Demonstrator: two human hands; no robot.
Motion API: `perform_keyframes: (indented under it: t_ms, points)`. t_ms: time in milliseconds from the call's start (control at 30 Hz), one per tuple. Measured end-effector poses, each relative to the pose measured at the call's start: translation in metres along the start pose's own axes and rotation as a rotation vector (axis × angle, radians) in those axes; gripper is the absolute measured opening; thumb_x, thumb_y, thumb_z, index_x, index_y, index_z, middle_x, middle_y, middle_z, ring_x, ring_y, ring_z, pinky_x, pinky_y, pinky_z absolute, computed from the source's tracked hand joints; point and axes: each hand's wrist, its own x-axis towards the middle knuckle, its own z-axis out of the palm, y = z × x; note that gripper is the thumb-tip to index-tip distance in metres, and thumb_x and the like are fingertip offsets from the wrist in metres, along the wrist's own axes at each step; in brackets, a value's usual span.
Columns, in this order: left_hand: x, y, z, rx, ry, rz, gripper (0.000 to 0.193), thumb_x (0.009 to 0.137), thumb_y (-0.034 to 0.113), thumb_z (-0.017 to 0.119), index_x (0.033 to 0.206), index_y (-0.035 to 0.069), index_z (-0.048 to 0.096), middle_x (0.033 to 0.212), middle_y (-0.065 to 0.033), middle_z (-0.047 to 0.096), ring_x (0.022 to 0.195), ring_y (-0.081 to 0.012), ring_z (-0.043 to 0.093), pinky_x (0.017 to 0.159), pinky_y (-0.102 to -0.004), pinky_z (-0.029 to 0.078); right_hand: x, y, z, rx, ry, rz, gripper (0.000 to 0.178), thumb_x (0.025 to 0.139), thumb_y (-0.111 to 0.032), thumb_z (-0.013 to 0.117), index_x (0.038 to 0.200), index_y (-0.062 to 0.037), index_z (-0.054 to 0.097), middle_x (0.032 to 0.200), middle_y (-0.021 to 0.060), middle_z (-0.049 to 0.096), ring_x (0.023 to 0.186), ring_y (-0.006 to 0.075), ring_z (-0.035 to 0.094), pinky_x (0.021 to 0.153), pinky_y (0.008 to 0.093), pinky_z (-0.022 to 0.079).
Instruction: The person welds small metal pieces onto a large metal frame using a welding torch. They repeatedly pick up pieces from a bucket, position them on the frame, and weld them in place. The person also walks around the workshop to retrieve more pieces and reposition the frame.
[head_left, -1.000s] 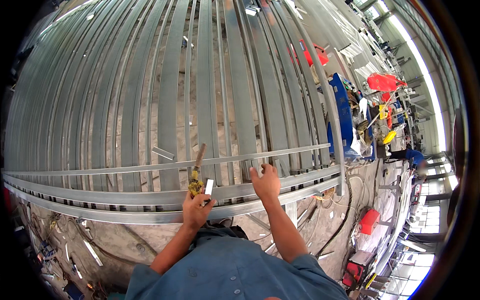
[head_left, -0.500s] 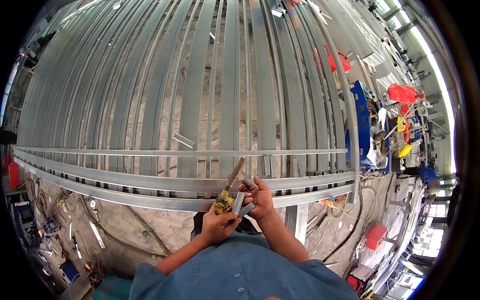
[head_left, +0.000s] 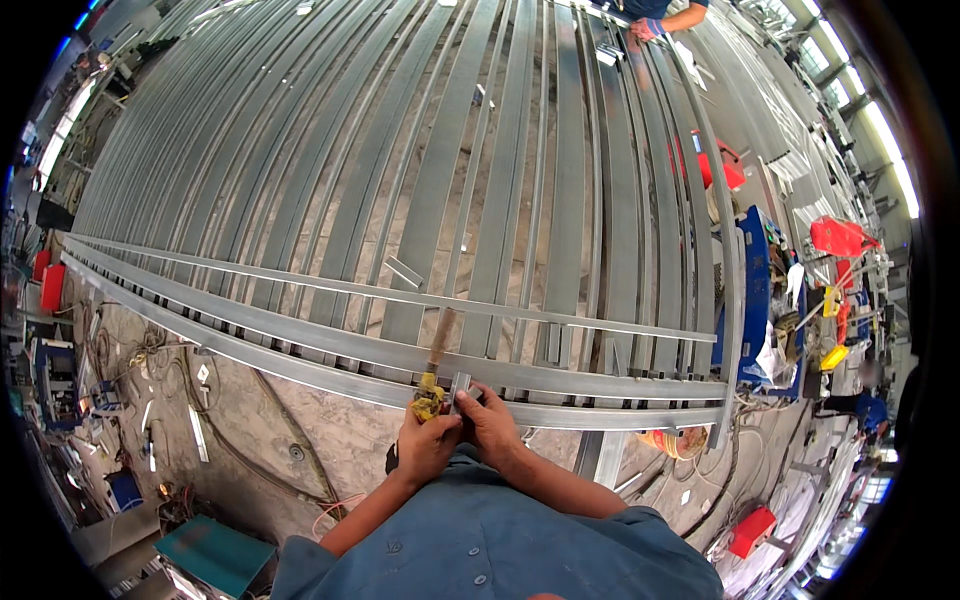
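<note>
My left hand is closed round a tool with a yellow, wrapped-looking body and a brown, rod-like end pointing away from me. Whether this is a torch or a hammer-like tool I cannot tell. Close beside it, my right hand is closed on a short grey metal piece that stands up between the two hands. The left fingers may touch this piece too; the lower part is hidden. Both hands are just on my side of a long metal rail at the frame's near edge.
Long grey metal bars run away from me in a wide frame. A short loose metal strip lies across them. Cables trail over the floor. A blue cart stands right. A co-worker's gloved hand rests at the far end.
My right hand has closed in on the metal piece and moved left against my left hand. The view has turned, and the co-worker's hand has come into sight at the far end.
</note>
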Motion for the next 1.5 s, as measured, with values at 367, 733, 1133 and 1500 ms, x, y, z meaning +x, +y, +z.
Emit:
perform_keyframes:
  t_ms: [367,733,1133,1500]
  points:
    - [-0.007,0.017,-0.002,-0.036,0.134,-0.121,0.023,0.081,0.000,0.081,0.100,0.011,0.076,0.107,-0.0119,0.063,0.100,-0.0302,0.064,0.085,-0.0391,0.055,0.045,-0.047,-0.020,-1.185,0.175,-0.539,0.085,0.085,-0.029,0.081,0.151,0.0035,0.039,0.128,0.0251,0.066,0.110,0.0348,0.069,0.094,0.0449,0.055]
    - [-0.053,0.000,-0.028,-0.014,0.453,-0.277,0.028,0.078,-0.004,0.081,0.103,0.007,0.075,0.115,-0.0132,0.063,0.102,-0.0280,0.063,0.089,-0.0349,0.051,0.087,-0.077,0.007,-1.575,0.521,-0.349,0.101,0.080,-0.041,0.081,0.155,0.0008,0.028,0.144,0.0292,0.047,0.124,0.0472,0.060,0.101,0.0519,0.052]
    - [-0.069,-0.016,-0.055,0.050,0.561,-0.227,0.021,0.083,-0.007,0.074,0.101,0.005,0.074,0.121,-0.0190,0.067,0.109,-0.0302,0.066,0.093,-0.0385,0.053,0.133,-0.086,0.039,-1.613,0.187,-0.989,0.051,0.091,-0.027,0.074,0.131,-0.0008,0.058,0.127,0.0224,0.059,0.118,0.0437,0.060,0.099,0.0512,0.050]
    - [0.026,-0.024,-0.315,0.596,0.667,-0.010,0.024,0.085,-0.009,0.069,0.105,0.005,0.072,0.117,-0.0195,0.070,0.105,-0.0349,0.068,0.089,-0.0385,0.054,0.228,-0.077,0.120,-1.807,0.185,-0.835,0.031,0.088,-0.029,0.073,0.107,-0.0047,0.069,0.110,0.0179,0.068,0.100,0.0410,0.068,0.085,0.0524,0.055]
